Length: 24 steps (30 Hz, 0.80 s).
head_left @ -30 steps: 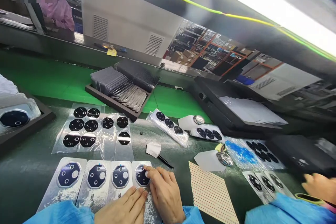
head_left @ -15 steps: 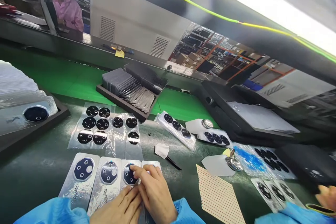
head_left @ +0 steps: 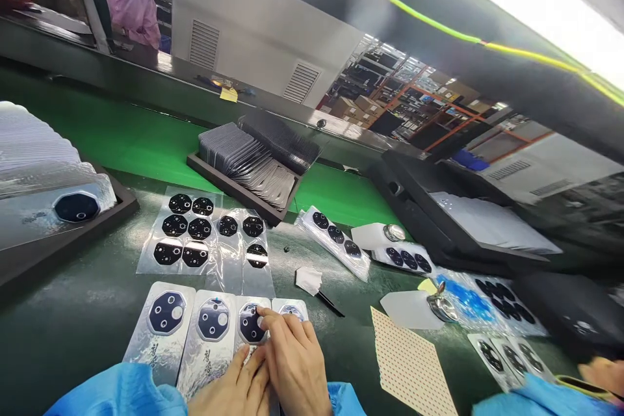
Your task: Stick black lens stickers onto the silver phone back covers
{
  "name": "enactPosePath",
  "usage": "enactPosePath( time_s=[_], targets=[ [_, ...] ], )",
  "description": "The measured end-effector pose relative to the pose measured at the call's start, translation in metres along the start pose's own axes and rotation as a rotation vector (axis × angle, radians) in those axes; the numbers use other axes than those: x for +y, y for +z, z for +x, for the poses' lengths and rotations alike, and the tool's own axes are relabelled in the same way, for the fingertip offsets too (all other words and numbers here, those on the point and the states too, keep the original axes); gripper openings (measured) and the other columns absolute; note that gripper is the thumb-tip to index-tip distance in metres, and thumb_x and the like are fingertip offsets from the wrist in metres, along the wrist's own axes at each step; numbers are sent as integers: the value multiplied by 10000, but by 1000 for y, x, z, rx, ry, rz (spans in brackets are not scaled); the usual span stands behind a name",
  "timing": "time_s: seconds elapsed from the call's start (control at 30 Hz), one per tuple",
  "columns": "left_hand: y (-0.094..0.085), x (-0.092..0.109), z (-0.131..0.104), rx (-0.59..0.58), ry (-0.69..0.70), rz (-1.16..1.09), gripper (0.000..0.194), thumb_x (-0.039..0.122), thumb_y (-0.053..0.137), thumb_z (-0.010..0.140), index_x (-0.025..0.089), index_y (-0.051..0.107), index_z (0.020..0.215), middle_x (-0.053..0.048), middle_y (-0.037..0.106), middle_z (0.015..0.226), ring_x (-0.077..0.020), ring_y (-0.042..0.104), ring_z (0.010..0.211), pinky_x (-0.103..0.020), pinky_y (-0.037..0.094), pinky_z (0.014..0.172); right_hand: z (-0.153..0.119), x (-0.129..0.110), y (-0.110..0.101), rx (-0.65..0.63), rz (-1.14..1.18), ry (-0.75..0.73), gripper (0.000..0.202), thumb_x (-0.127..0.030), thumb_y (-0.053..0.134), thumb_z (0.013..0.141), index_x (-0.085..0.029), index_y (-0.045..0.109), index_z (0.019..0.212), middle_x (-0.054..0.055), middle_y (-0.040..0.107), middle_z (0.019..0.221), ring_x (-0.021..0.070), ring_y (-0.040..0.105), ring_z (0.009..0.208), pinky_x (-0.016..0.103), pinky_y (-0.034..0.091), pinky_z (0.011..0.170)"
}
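Observation:
Four silvery plates with dark octagonal discs lie side by side at the lower left; the leftmost plate (head_left: 160,335) and the second plate (head_left: 207,344) show fully dark discs with round holes. My right hand (head_left: 295,357) presses its index fingertip on the dark disc (head_left: 248,325) of the third plate, its other fingers curled over the fourth plate (head_left: 292,307). My left hand (head_left: 238,383) lies on the lower part of the third plate, fingers stretched out, touching my right hand. Any small piece under the right fingertips is hidden.
Sheets of black discs (head_left: 188,227) lie beyond the plates. Behind stands a tray of stacked plates (head_left: 244,185). Rightward are black tweezers (head_left: 330,304), a dotted sheet (head_left: 412,364) and a metal-topped bottle (head_left: 441,307). Another person's blue sleeve (head_left: 521,398) reaches in at lower right.
The whole view has shifted slightly, so the bench items appear farther right. My hands remain at the third plate, with the right index finger still on its disc.

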<state>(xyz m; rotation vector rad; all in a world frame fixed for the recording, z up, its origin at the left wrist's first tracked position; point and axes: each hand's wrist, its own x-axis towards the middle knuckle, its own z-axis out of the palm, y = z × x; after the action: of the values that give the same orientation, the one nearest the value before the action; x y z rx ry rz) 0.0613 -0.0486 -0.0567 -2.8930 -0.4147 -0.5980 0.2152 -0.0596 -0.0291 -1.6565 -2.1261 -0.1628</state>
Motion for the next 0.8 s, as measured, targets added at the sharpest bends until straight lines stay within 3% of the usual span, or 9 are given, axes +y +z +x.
enactPosePath(
  time_s=[0.17,0.27,0.37,0.53,0.8],
  targets=[
    [-5,-2,-4,35,-13,-14,286,252,425,966,156,678,1058,-23,733,1003,-195,637,994,-365,342,966,18,-18,-11,-93,117,17,441,62,409,695,-204,531,1024,30,652,888,212,532,780,330,371,682],
    [-10,-4,-22,-6,-39,49,284,274,443,954,162,690,1037,-41,734,963,-214,640,959,-397,328,973,29,-31,-6,-129,208,-43,514,85,392,669,-206,528,1069,27,663,948,199,546,817,323,396,701],
    [-12,-6,-44,-71,-82,125,305,289,439,954,170,682,1096,-76,709,1050,-253,612,1044,-453,329,949,34,-41,4,-128,229,-70,475,82,398,703,-207,530,1057,25,670,960,191,549,801,320,408,687],
    [-2,-5,-61,-79,-80,165,316,267,446,955,191,651,1182,-85,685,1120,-268,592,1107,-470,345,933,35,-49,17,-107,134,-109,402,77,409,747,-202,521,1013,29,680,1033,198,555,795,338,412,677],
    [10,1,-62,-148,-92,71,370,242,466,927,179,592,1270,-137,649,1202,-310,578,1120,-494,365,898,29,-56,19,-49,-23,-36,408,70,380,767,-184,525,1051,50,655,876,222,540,740,354,411,660]
  ],
)
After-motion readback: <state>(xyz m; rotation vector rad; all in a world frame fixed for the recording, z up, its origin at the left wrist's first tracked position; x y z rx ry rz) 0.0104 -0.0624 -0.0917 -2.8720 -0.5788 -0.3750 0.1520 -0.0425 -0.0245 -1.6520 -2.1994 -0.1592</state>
